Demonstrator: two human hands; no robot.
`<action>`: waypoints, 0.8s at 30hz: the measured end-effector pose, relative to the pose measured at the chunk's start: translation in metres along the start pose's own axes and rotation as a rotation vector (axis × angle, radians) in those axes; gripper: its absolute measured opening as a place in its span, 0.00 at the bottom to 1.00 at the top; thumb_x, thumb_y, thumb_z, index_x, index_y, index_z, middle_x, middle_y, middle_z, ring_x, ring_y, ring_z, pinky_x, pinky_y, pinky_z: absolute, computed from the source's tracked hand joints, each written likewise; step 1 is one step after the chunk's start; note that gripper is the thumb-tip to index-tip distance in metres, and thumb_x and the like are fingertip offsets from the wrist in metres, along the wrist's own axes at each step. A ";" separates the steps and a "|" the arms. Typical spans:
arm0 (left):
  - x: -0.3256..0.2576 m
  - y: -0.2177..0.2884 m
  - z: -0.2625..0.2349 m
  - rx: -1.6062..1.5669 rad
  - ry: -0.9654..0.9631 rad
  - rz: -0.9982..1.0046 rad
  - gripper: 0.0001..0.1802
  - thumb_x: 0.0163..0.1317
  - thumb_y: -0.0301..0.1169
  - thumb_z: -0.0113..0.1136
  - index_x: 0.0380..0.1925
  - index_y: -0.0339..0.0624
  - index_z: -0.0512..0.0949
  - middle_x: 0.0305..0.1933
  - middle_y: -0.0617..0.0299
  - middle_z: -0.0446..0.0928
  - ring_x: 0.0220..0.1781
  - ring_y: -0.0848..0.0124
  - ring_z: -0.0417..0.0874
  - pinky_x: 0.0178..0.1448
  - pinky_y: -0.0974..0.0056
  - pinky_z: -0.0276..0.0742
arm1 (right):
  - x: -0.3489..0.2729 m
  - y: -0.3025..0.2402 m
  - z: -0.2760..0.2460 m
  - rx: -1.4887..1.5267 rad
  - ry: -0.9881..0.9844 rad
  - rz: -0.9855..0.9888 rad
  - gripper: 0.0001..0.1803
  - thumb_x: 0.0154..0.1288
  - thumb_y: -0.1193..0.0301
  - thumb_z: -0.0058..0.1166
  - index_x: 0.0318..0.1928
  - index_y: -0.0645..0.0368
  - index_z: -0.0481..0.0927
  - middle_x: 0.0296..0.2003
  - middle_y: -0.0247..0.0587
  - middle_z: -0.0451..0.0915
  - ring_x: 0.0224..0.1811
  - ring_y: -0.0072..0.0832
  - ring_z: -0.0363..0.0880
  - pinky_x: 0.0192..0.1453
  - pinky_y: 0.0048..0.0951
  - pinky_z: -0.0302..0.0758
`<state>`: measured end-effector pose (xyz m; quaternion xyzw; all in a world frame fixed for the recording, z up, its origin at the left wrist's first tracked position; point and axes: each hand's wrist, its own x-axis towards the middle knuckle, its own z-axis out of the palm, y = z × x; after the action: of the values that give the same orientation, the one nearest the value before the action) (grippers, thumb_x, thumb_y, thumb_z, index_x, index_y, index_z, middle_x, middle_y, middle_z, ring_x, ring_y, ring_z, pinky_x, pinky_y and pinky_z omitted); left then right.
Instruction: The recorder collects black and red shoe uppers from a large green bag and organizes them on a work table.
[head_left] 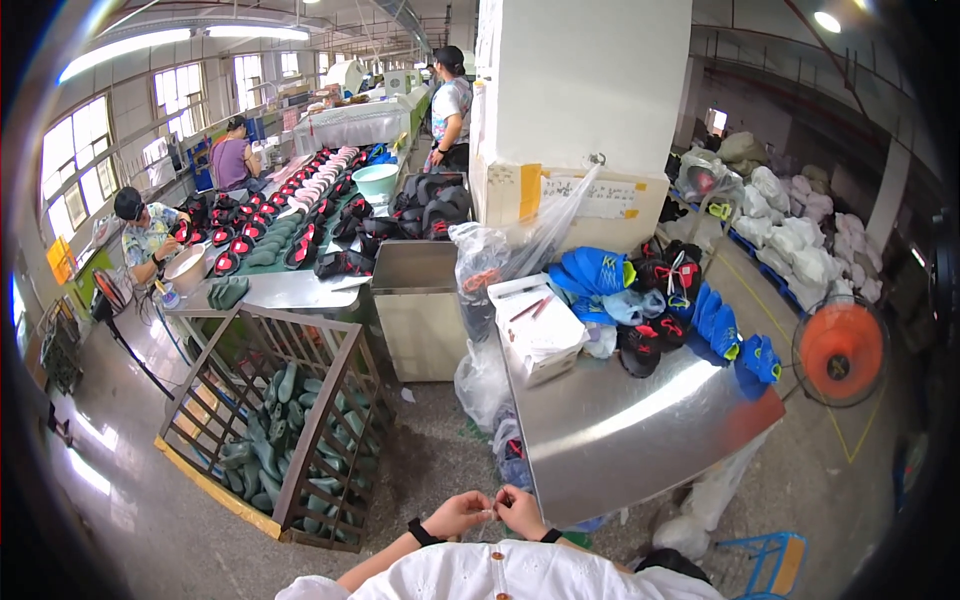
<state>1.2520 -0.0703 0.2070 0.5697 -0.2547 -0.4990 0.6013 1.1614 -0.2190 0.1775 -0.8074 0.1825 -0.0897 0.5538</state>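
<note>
While the wearer is standing at the near corner of the steel table (640, 420), both hands are meeting low in the frame, just above the white garment (500, 578).

Left hand (455, 513) — fingers are curling narrow, tips pinching toward the middle. Between the two hands, a very small pale item (490, 513) is being pinched; what it is cannot be told at this size. Right hand (522, 511) — fingers likewise closing narrow on the same item from the other side.

Progress, as a judgement: the item is already picked up and being worked between the fingertips; nothing shows it finished or set down. Shoes (655, 300) on the table are lying untouched, well apart from the hands.

Orientation: the item appears to be running left–right between the fingertips; which end points where cannot be told.
</note>
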 end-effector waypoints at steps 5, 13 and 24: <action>-0.001 0.005 0.005 0.122 0.125 0.074 0.10 0.57 0.24 0.55 0.39 0.37 0.70 0.40 0.62 0.75 0.45 0.75 0.75 0.49 0.69 0.70 | -0.002 -0.002 -0.005 0.378 -0.069 0.036 0.09 0.57 0.72 0.53 0.37 0.64 0.74 0.25 0.35 0.77 0.24 0.18 0.76 0.30 0.20 0.72; 0.008 -0.007 -0.001 0.234 0.236 0.125 0.11 0.54 0.22 0.56 0.39 0.35 0.71 0.37 0.60 0.77 0.41 0.73 0.78 0.46 0.70 0.73 | 0.001 0.008 -0.003 0.343 -0.201 -0.017 0.16 0.59 0.70 0.53 0.46 0.63 0.71 0.30 0.34 0.77 0.28 0.17 0.75 0.32 0.19 0.72; 0.005 -0.002 0.003 0.562 0.311 0.151 0.18 0.52 0.31 0.60 0.44 0.41 0.74 0.42 0.55 0.74 0.36 0.69 0.78 0.41 0.68 0.74 | -0.004 0.001 -0.010 0.265 -0.201 0.018 0.16 0.59 0.72 0.51 0.47 0.63 0.70 0.26 0.36 0.78 0.25 0.17 0.75 0.29 0.19 0.73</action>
<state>1.2503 -0.0759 0.2043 0.7621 -0.3289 -0.2701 0.4879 1.1538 -0.2257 0.1808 -0.7308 0.1198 -0.0267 0.6715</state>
